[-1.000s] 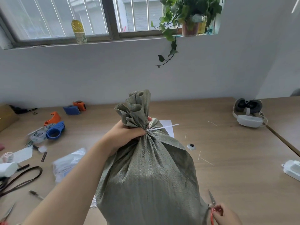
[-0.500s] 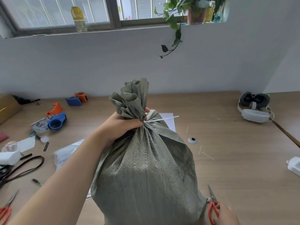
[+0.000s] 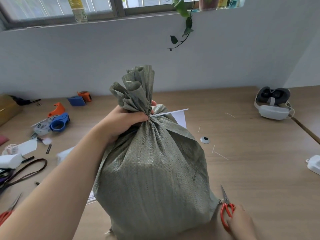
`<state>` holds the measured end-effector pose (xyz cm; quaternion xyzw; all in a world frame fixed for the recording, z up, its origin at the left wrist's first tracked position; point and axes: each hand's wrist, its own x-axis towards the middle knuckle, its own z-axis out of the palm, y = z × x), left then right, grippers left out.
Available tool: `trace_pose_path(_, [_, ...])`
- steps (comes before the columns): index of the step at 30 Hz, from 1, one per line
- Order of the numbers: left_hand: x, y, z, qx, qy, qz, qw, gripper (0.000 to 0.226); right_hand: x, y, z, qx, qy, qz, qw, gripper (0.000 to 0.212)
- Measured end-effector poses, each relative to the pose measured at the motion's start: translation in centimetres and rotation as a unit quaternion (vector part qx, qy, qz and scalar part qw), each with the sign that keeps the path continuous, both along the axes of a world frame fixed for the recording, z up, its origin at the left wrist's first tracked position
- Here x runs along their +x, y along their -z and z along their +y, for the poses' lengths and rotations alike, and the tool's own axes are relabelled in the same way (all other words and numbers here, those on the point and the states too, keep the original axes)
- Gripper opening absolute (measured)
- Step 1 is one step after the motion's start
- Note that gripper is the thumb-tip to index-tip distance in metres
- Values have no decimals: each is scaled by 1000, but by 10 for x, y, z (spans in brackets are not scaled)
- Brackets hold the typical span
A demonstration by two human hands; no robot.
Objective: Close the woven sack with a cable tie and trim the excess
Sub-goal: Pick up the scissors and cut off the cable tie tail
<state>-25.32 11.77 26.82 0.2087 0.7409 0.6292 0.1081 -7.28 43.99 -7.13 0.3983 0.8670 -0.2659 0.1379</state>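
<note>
Since prev: R hand [image 3: 241, 220] now closed on red scissors [image 3: 227, 207] by sack [image 3: 152, 170] base; L hand [image 3: 123, 121] still clamps tied neck, cable tie [image 3: 168, 113] tail untrimmed. Wooden bench [image 3: 251, 170] cluttered w/ tape dispensers [image 3: 59, 121], under window.

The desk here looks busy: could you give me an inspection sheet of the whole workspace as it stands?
Surface: wooden desk, mostly bare on the right.
Job's things: green sack upright, neck gathered; white cable tie cinched round it, tail sticking out right, untrimmed; red scissors beside the sack's base.
Clutter: tape dispensers, strap, second scissors, headset, metal disc, cut tie scraps.
Grippers: left hand grips the sack's neck; right hand on the scissors' handles.
Cables: nothing seen.
Surroundings: white wall, window, trailing plant.
</note>
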Motion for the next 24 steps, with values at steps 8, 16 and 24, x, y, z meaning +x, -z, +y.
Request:
trace_pose_path(8, [0, 1, 0, -9, 7, -7, 1000, 36, 4, -2, -9, -14, 31, 55, 998, 36])
trace_pose_path(16, [4, -3, -1, -20, -8, -39, 999, 35, 3, -46, -15, -39, 98, 176, 979, 38])
trace_pose_path(24, [2, -5, -3, -12, -15, -69, 997, 31, -27, -115, -24, -78, 131, 277, 949, 30])
